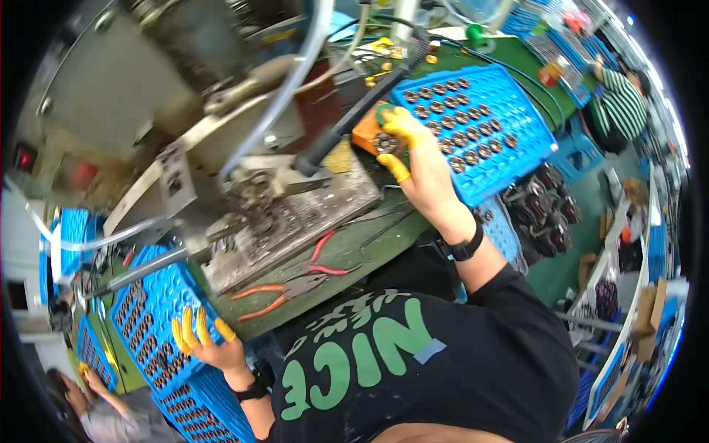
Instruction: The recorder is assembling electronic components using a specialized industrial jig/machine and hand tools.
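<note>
My right hand (413,144), with yellow covers on its fingers, reaches beside an orange block (365,133) on the bench. Between its thumb and fingers is a small round metal part (384,143). To its right lies a blue tray (509,111) with rows of similar round parts. My left hand (214,345), also in yellow finger covers, is over the edge of another blue tray (173,284) at the left. Its fingers are spread, and no part shows in them. Dark round parts fill much of that tray.
A machine with a metal bed (295,229) stands between the hands. Orange-handled pliers (269,295) and red-handled pliers (323,258) lie on the green bench edge. A black hose (362,111) crosses above. Two other people, one in a striped shirt (624,111), are farther off.
</note>
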Tool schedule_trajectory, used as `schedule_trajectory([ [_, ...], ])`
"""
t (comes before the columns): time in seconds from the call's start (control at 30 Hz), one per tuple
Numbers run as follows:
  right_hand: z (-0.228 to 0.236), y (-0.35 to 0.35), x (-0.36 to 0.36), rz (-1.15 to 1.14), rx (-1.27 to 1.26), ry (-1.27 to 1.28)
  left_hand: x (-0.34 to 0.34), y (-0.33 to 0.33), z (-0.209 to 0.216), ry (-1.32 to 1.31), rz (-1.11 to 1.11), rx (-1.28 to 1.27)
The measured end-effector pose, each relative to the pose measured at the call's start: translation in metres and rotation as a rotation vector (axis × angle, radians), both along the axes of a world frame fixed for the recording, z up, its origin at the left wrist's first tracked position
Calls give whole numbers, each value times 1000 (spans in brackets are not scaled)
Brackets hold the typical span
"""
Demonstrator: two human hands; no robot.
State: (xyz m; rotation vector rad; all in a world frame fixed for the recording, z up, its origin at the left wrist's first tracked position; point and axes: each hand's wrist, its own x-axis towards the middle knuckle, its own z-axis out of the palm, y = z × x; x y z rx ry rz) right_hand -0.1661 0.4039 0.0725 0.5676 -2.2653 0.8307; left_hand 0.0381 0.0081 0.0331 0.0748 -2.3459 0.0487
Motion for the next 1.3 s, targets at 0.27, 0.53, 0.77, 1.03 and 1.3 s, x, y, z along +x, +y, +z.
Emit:
schedule_trajectory([
  [0.27, 21, 177, -3, -350, -250, -193, 3, -1, -1, 26, -43, -31],
  [0.53, -52, 310, -53, -426, 21, -514, 4, -4, -4, 7, -45, -48],
  [0.77, -40, 300, -25, -550, -124, -354, 3, -4, -9, 5, -37, -48],
  [1.03, -40, 260, 2, -551, -196, -442, -3, -6, -6, 8, -52, -53],
  [1.3, -51, 272, -4, -445, -60, -396, 6, -5, -6, -12, -22, 68],
])
